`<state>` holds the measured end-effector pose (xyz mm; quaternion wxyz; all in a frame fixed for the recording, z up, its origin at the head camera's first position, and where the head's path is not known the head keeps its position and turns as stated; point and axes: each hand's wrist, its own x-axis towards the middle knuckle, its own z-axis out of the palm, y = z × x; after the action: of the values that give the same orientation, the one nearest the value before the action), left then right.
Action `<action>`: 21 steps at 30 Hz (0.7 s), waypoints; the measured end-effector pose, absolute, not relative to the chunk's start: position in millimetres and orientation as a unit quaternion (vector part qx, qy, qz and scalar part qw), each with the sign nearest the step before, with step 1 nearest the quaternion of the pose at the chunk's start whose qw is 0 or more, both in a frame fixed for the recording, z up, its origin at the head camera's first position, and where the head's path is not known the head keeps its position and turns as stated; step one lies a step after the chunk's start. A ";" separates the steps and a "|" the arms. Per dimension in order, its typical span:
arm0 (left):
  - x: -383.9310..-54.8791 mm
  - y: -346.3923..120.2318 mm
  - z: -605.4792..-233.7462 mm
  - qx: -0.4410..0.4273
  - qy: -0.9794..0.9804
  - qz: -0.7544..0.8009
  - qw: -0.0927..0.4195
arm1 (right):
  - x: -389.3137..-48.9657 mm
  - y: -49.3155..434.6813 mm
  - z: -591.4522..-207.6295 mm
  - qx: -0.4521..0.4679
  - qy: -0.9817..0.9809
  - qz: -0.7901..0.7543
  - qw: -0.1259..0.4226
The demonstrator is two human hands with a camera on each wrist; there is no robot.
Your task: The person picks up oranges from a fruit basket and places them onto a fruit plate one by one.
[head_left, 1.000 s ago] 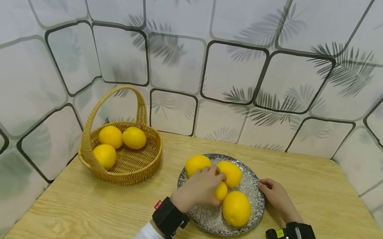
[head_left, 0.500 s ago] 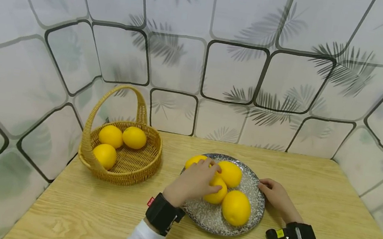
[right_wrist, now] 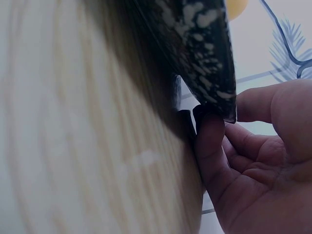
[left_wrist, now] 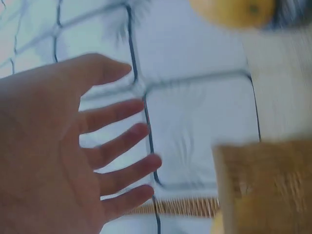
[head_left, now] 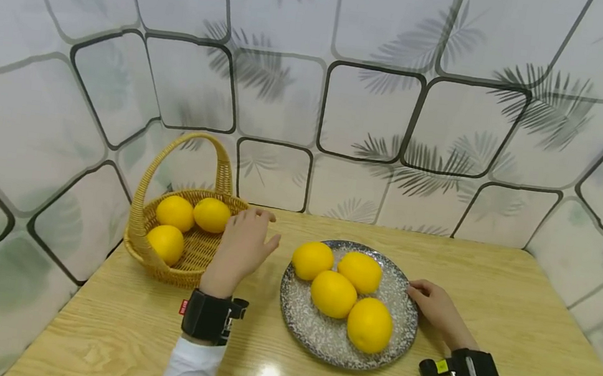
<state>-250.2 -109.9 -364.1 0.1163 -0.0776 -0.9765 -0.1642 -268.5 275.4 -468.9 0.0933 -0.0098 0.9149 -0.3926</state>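
In the head view my left hand [head_left: 242, 245] hovers at the right rim of a wicker basket [head_left: 174, 275], overlapping it. The left wrist view shows this hand with fingers spread and an empty palm. Three yellow citrus fruits lie in the basket, one of them a rounded fruit [head_left: 175, 213] at the back left. My right hand [head_left: 438, 310] pinches the right rim of a speckled grey plate [head_left: 311, 335], as the right wrist view shows [right_wrist: 204, 58] up close. Several similar fruits sit on that plate, including a front one [head_left: 370, 325] and a middle one [head_left: 333, 294].
Both stand on a light wooden table [head_left: 103, 327], the basket left of the plate. The basket's tall arched handle [head_left: 152, 173] rises above its left and back sides. A patterned cloth backdrop [head_left: 367, 114] closes off the back and sides.
My left hand has let go of the middle fruit on the plate and moved left to the basket. The right hand stays at the plate's rim.
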 end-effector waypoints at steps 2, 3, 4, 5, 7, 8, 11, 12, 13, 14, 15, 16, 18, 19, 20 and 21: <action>-252.6 -122.6 -365.4 -0.056 -0.976 -0.155 0.139 | -268.4 275.6 -468.6 -0.008 0.914 -0.394 0.095; -253.6 -128.7 -366.5 -0.046 -0.976 -0.153 0.147 | -268.4 275.7 -468.6 -0.007 0.914 -0.394 0.096; -254.1 -134.6 -367.7 -0.036 -0.976 -0.152 0.153 | -268.3 275.6 -468.6 -0.007 0.914 -0.395 0.096; -254.5 -140.2 -369.1 -0.025 -0.976 -0.151 0.157 | -268.2 275.6 -468.5 -0.007 0.913 -0.395 0.097; -254.1 -150.9 -371.7 -0.003 -0.976 -0.146 0.160 | -268.0 275.4 -468.4 -0.005 0.913 -0.396 0.099; -253.6 -155.8 -373.1 0.007 -0.977 -0.144 0.157 | -268.0 275.4 -468.3 -0.003 0.912 -0.397 0.099; -251.9 -168.7 -377.6 0.037 -0.979 -0.149 0.135 | -267.9 275.4 -467.9 0.000 0.912 -0.398 0.102; -251.6 -172.1 -379.3 0.045 -0.979 -0.153 0.126 | -268.0 275.4 -467.8 0.001 0.912 -0.397 0.101; -251.4 -174.9 -380.8 0.053 -0.979 -0.159 0.117 | -268.1 275.5 -467.6 0.002 0.912 -0.397 0.102; -251.3 -177.4 -382.3 0.061 -0.979 -0.163 0.108 | -268.1 275.5 -467.4 0.002 0.913 -0.396 0.102; -251.2 -179.4 -383.6 0.068 -0.979 -0.165 0.101 | -268.1 275.5 -467.3 0.002 0.913 -0.394 0.101; -250.9 -181.0 -384.7 0.077 -0.979 -0.166 0.095 | -268.1 275.5 -466.9 0.002 0.914 -0.393 0.101; -250.3 -183.3 -386.4 0.097 -0.978 -0.163 0.086 | -267.8 275.4 -466.3 0.001 0.915 -0.391 0.100; -249.8 -184.3 -386.9 0.107 -0.978 -0.161 0.082 | -267.6 275.2 -466.2 0.000 0.915 -0.391 0.100; -249.2 -185.4 -387.3 0.118 -0.977 -0.157 0.078 | -267.3 274.8 -466.1 0.000 0.915 -0.391 0.100; -248.7 -186.3 -387.7 0.129 -0.977 -0.153 0.075 | -267.1 274.6 -466.1 -0.001 0.916 -0.390 0.099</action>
<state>-248.7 -186.3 -387.7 0.0749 0.1285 -0.9769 -0.1533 -267.1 274.6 -466.1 0.0995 -0.0009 0.9156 -0.3897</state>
